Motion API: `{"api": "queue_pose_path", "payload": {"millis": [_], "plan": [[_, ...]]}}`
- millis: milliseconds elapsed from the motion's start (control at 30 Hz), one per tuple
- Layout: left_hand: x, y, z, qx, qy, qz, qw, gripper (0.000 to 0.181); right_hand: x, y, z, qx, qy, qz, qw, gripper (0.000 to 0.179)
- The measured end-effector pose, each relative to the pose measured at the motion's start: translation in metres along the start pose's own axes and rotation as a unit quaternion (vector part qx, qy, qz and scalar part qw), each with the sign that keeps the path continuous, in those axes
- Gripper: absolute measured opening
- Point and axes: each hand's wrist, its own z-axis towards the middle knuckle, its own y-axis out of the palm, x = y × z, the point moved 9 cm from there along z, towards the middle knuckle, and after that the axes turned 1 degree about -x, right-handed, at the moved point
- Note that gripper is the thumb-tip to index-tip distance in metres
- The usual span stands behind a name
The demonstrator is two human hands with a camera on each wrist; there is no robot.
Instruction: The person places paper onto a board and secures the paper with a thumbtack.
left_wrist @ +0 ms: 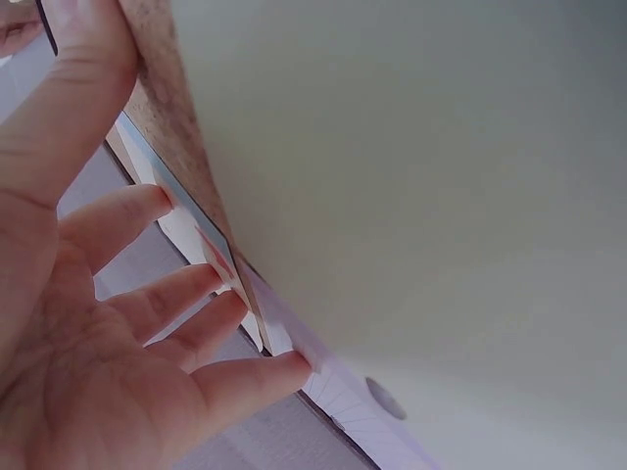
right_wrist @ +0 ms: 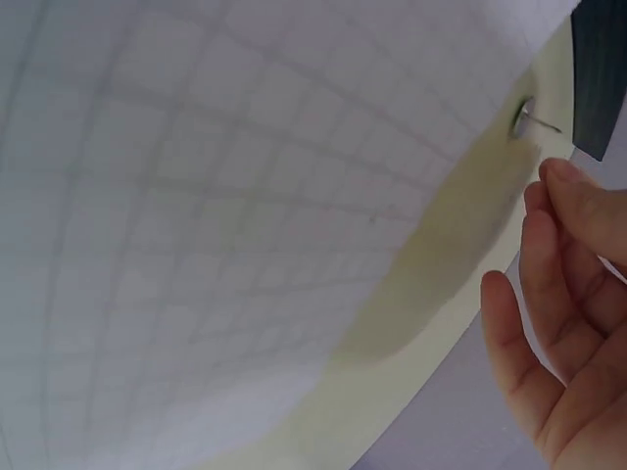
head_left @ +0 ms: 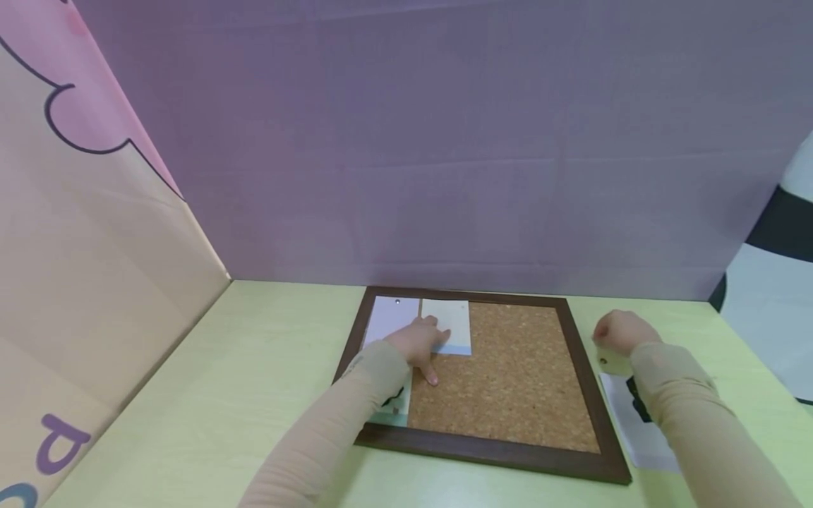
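Observation:
My left hand (head_left: 416, 344) rests over the upper left of a cork board (head_left: 502, 374), fingers spread. In the left wrist view its fingertips touch a white card (head_left: 459, 328) with a blue lower edge and a lilac card (head_left: 384, 317) beside it. A metal thumbtack (head_left: 397, 301) sits near the lilac card's top. Beyond the board's right side, my right hand (head_left: 625, 331) hovers low over the table, thumb and fingers curled together, nothing visible between them. Close to its fingertips a loose thumbtack (right_wrist: 524, 119) lies on its head, pin sticking out.
The board has a dark brown frame (head_left: 489, 448). A green-edged card (head_left: 389, 419) lies at its lower left, partly under the left sleeve. Right of the frame, white grid paper (head_left: 635, 444) lies under the right forearm. A purple cloth wall (head_left: 444, 155) rises behind the table.

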Motion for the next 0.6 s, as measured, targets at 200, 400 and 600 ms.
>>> {"api": "queue_pose_path", "payload": {"millis": [200,400,600], "plan": [[0.0,0.0,0.0,0.003,-0.002,-0.004,1.0,0.097,-0.004,-0.003,0.004,0.012,0.003,0.006,0.9999,0.016],[0.0,0.001,0.0,0.002,-0.007,-0.003,1.0,0.097,-0.017,-0.004,0.007,0.038,-0.024,-0.004,0.999,0.015],[-0.001,0.002,0.0,0.001,-0.012,-0.005,0.9999,0.097,-0.024,-0.005,0.01,0.05,-0.028,0.011,0.9983,0.017]]}}
